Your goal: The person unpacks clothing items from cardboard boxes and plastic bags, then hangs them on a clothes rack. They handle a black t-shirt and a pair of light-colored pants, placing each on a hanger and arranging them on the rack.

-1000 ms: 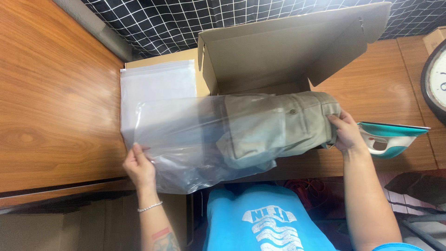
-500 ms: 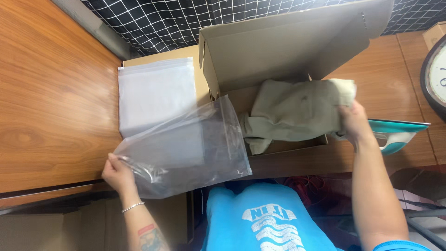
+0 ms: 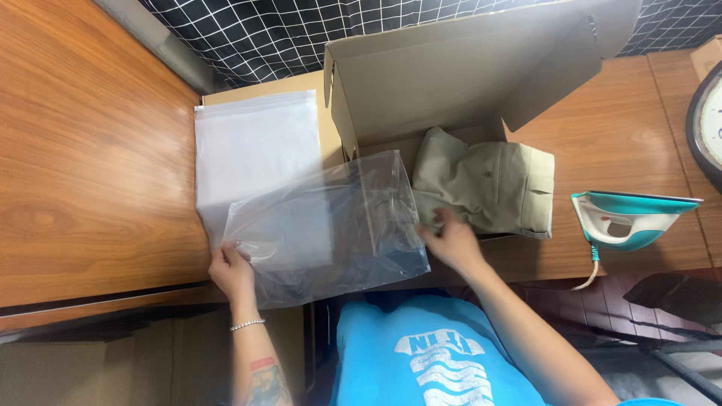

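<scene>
My left hand [image 3: 232, 272] pinches the lower left corner of an empty clear plastic bag [image 3: 331, 225], which lies flat over the table edge and my lap. A folded olive-khaki garment [image 3: 489, 184] rests inside the open cardboard box [image 3: 451, 75], partly over its front edge. My right hand [image 3: 453, 242] sits between the bag's right edge and the garment's lower left corner. Its fingers are loosely spread and touch both, with no clear grip on either.
A stack of frosted white bags [image 3: 256, 143] lies on a flat piece of cardboard left of the box, partly under the clear bag. A teal and white iron [image 3: 628, 219] stands on the wooden table [image 3: 90, 165] at right. A round clock [image 3: 707, 120] shows at the far right edge.
The garment came out of the clear bag and now lies in the box. My right hand let go of it and moved left to the bag's edge. The bag has flattened.
</scene>
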